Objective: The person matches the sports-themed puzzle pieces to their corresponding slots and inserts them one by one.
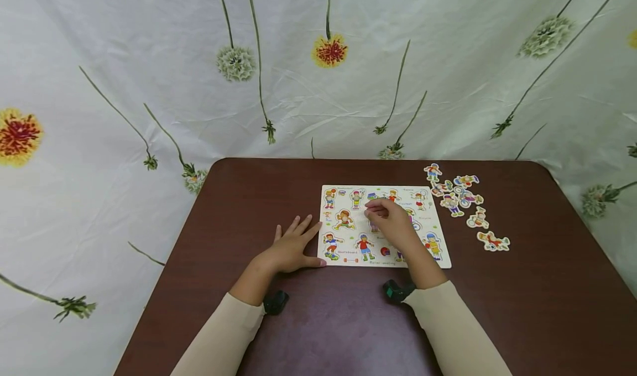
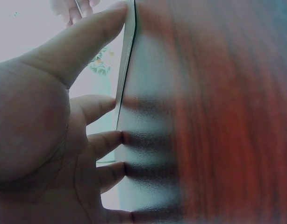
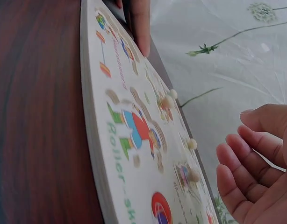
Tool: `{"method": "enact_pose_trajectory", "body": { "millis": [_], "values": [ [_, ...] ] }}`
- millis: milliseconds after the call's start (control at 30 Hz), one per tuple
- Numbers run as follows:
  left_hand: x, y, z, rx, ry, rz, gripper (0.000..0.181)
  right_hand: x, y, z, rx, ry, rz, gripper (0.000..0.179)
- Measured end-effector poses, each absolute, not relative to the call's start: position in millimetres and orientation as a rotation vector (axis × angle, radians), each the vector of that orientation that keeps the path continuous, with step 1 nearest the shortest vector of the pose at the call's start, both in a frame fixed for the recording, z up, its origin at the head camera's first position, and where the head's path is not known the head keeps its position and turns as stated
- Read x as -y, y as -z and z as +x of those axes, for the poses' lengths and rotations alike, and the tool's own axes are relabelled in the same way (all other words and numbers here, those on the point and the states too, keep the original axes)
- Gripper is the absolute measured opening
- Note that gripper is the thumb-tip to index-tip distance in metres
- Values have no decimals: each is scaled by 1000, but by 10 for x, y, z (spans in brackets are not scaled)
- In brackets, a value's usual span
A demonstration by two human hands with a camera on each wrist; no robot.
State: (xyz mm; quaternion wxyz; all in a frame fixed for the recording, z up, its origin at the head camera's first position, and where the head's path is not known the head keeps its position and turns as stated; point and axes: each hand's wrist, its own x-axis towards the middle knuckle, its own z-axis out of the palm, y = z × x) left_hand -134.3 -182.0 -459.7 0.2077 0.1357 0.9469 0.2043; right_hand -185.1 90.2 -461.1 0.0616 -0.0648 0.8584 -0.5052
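A white wooden peg puzzle board, printed with children playing sports, lies on the table. My left hand rests at its left edge with fingers spread, thumb and index fingertip at the board's edge. Over the middle of the board hovers my right hand, its fingers loosely bent. Nothing shows between those fingers in the right wrist view, where the right hand is apart from the board. Beneath it, several figure pieces with round wooden knobs sit on the board. A roller-skating figure there shows no knob.
Loose figure pieces lie to the right of the board, among them a red one nearest me and another at the back. The dark brown table ends at a white flowered cloth behind.
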Motion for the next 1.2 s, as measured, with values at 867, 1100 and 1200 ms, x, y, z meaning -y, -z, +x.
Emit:
{"method": "enact_pose_trajectory", "body": {
  "millis": [867,1100,1200],
  "values": [
    [1831,4600,-1343,-2643,-571,387,96,-1751,4489,-2041,-2767,1476,46,36],
    [1832,4605,-1339,-2632,-587,380,96,-1995,4496,-2044,-2850,1426,96,37],
    [1836,4616,-1338,-2633,-585,384,95,-2097,4500,-2058,-2874,1382,110,36]
  ]
}}
